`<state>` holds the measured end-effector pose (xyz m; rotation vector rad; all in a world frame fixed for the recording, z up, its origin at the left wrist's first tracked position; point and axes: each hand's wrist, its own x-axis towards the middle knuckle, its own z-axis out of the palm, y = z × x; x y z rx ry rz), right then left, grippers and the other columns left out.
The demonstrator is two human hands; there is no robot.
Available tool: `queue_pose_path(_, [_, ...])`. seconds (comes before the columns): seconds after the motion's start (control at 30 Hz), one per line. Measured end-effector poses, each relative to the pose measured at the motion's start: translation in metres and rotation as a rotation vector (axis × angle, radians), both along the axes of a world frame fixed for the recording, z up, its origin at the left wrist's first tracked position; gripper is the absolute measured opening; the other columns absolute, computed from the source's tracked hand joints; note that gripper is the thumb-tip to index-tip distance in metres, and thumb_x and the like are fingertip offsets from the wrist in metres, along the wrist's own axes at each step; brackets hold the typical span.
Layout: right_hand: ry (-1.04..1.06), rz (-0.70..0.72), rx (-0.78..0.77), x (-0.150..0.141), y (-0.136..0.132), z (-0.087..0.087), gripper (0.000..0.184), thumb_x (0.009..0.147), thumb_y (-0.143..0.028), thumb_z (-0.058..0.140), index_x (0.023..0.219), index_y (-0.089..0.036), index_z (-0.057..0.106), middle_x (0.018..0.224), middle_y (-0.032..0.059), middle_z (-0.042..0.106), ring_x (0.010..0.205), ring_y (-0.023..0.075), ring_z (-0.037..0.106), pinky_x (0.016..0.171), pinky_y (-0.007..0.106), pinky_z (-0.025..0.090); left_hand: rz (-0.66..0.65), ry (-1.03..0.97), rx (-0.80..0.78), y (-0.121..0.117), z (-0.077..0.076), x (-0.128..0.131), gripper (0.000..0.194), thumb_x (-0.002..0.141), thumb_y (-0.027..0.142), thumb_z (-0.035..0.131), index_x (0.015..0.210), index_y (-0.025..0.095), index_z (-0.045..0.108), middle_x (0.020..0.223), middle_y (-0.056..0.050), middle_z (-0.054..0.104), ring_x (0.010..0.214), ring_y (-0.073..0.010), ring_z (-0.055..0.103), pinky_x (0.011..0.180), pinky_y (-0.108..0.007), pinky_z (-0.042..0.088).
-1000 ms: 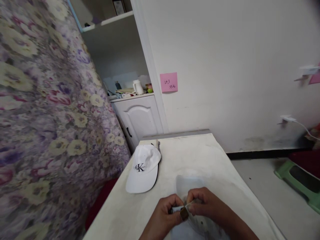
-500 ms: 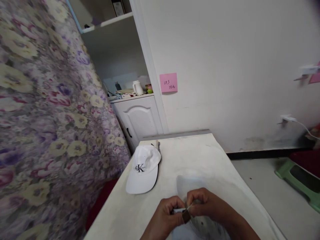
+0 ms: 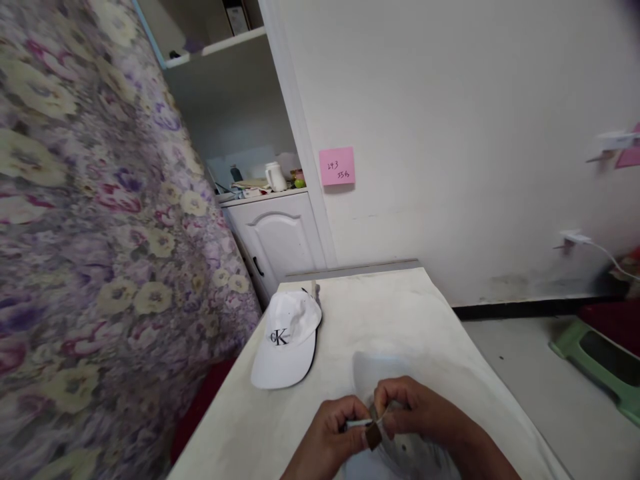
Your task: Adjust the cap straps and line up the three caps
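Note:
At the near part of the table, my left hand is closed, thumb and fingers pinching a small brown tag-like piece. A thin pale strip runs between its fingers. My right hand meets it from the right, its fingertips pinched on a thin light cord or edge by the brown piece; exactly what they grip is hidden. Under both hands lies a pale, whitish cap-like thing, partly covered by them. Farther left rests a white baseball cap with black letters, its brim toward me.
The pale table reaches to the wall. A floral curtain hangs at the left, beside a cabinet with a white jug. A pink note is on the wall. A green stool stands at the right.
The brown piece has tilted slightly between my fingers, and the right fingertips have shifted a little. The white cap has stayed in place.

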<state>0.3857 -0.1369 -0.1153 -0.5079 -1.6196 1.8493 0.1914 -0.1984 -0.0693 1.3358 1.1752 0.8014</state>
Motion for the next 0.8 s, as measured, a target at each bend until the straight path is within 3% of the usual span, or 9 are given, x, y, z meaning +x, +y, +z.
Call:
queue_pose_path(0.17, [0.019,-0.032,-0.04,-0.004,-0.002,0.003,0.018,0.067,-0.03,0.078,0.069,-0.017,0.066,0.06,-0.0046,0.061,0.06,0.0125,0.051,0.062,0.027,0.039,-0.004,-0.012,0.008,0.001,0.0,0.001,0.034,0.072,0.045,0.08,0.069,0.015,0.064,0.067,0.002,0.053,0.067,-0.0139,0.041,0.064,-0.027,0.03])
queue_pose_path(0.47, [0.055,-0.013,-0.138,-0.01,-0.007,0.003,0.03,0.064,-0.038,0.082,0.067,-0.017,0.061,0.057,-0.0045,0.06,0.055,0.011,0.049,0.059,0.026,0.037,-0.002,-0.028,0.022,0.002,-0.004,-0.003,0.035,0.073,0.046,0.079,0.073,0.013,0.066,0.07,0.0,0.057,0.071,-0.0157,0.044,0.066,-0.028,0.031])
queue_pose_path(0.8, [0.042,0.022,-0.045,0.001,0.0,-0.001,0.022,0.074,-0.034,0.078,0.078,-0.016,0.065,0.069,-0.0017,0.066,0.063,0.0123,0.054,0.062,0.026,0.038,-0.025,-0.039,0.038,0.001,-0.007,-0.005,0.037,0.071,0.048,0.079,0.072,0.013,0.066,0.067,0.002,0.054,0.066,-0.0134,0.04,0.062,-0.027,0.028])
